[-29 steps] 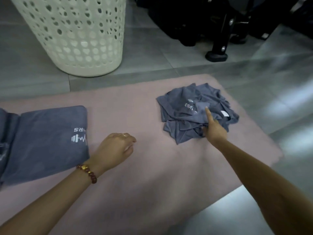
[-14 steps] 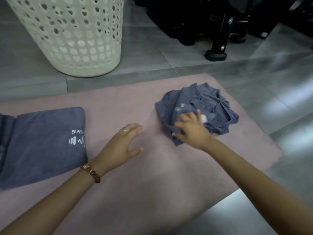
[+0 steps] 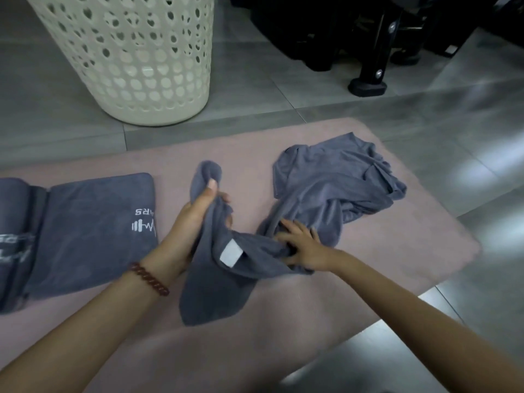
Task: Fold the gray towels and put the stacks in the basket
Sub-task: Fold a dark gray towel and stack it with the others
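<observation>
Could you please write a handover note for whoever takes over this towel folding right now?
Left hand grips a raised end of the loose towel; right hand clutches it further along. The rest lies crumpled on the right of the pink mat. Done: folded towels lie at the mat's left. Left: spread and fold this towel, then put the stacks in the basket standing on the floor beyond the mat.

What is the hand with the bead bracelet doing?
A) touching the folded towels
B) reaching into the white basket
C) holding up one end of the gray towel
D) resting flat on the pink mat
C: the left hand, wearing the bracelet, grips one end of the crumpled gray towel, raised off the mat.
</observation>
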